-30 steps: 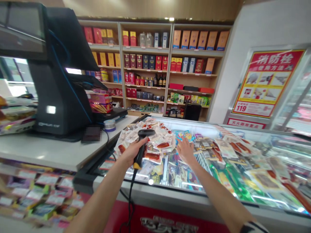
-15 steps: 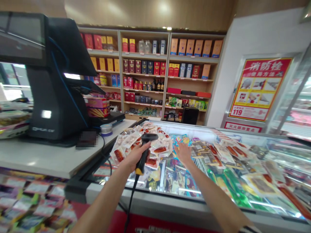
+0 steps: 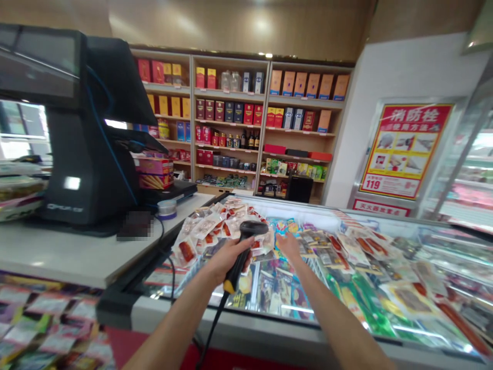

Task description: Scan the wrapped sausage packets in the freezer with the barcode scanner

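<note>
A black barcode scanner (image 3: 239,262) with a yellow end and a trailing cable is gripped in my left hand (image 3: 227,259). Its head sits over a pile of clear-wrapped packets of reddish-brown food (image 3: 210,226) on the glass-topped freezer (image 3: 285,331). To the right of the scanner, my right hand (image 3: 288,245) reaches down among blue snack packets (image 3: 292,226). Its fingers are curled together, and whatever is between them is hidden. More packaged food (image 3: 364,246) lies to the right of that hand on the glass.
At left, a black checkout terminal (image 3: 92,139) stands on a white counter (image 3: 65,262), with a roll of tape (image 3: 167,208) near the counter's edge. Shelves of boxed goods (image 3: 231,110) line the back wall. Green packages (image 3: 365,295) show at the front right.
The scanner and my left hand have moved right and slightly down, closer to my right hand. My right hand's spread fingers have drawn together at the blue packets.
</note>
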`<state>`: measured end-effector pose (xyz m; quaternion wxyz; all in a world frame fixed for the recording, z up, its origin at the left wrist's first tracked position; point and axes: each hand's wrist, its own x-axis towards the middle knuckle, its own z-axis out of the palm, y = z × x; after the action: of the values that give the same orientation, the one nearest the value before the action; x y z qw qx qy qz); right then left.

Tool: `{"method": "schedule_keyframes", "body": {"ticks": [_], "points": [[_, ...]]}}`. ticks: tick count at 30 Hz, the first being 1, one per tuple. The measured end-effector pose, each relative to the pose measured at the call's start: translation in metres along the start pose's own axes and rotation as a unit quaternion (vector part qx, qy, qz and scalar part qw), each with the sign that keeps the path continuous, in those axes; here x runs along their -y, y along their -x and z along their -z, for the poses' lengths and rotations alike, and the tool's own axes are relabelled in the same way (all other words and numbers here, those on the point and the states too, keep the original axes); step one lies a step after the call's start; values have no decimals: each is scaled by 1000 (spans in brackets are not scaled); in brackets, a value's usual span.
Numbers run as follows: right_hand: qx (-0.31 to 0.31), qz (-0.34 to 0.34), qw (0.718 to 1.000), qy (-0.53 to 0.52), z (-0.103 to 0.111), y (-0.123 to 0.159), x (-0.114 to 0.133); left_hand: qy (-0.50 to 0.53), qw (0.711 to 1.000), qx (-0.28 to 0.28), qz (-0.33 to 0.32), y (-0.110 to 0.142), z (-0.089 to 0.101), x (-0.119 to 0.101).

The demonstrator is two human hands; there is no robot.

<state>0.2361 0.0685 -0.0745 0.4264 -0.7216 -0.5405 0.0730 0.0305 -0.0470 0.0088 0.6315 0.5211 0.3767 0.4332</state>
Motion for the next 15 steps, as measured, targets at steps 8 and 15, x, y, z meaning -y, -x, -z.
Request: {"method": "schedule_keyframes", "body": {"ticks": [8,15], "points": [[6,49,999,-3,-14,9,15,-5,1000,-10,-2,6,3,-5],[-106,80,982,-135,16,12,-20,48,998,19,40,-3,-16,-9]]}}
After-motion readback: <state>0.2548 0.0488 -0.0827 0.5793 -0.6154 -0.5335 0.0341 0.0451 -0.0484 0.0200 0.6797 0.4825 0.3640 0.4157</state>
